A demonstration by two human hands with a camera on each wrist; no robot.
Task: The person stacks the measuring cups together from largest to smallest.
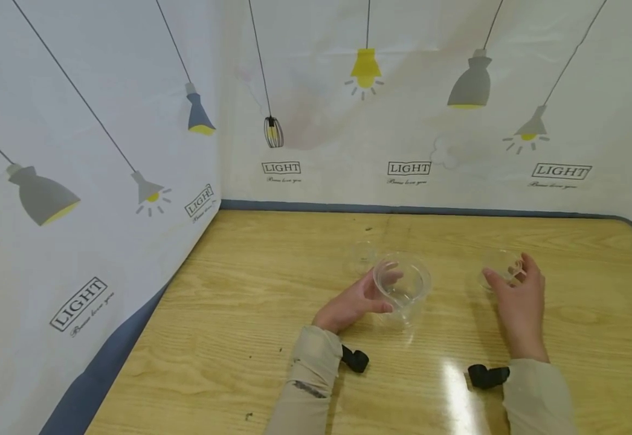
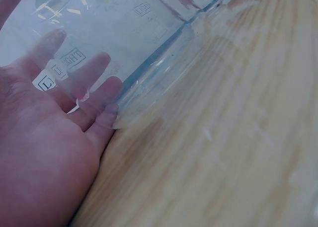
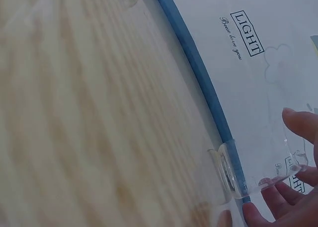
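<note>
A large, clear, wide-rimmed cup [image 1: 411, 284] stands upright on the wooden table. My left hand [image 1: 351, 304] holds its left side, thumb in front and fingers behind. In the left wrist view, the fingers [image 2: 94, 73] show through the transparent wall. Off to the right, my right hand [image 1: 522, 302] grips a smaller clear cup [image 1: 498, 269] near its top, thumb on the left. This small cup's thick base [image 3: 231, 172] is at or just above the tabletop; I cannot tell which. Another small clear cup [image 1: 363, 252] stands behind the large one, apart from both hands.
The wooden table [image 1: 229, 290] reaches back to a dark blue edge strip [image 1: 305, 207]. White sheets with printed lamps [image 1: 411, 133] enclose its back and left side. Black straps [image 1: 355, 359] sit at both wrists. Bright glare falls on the table between the forearms.
</note>
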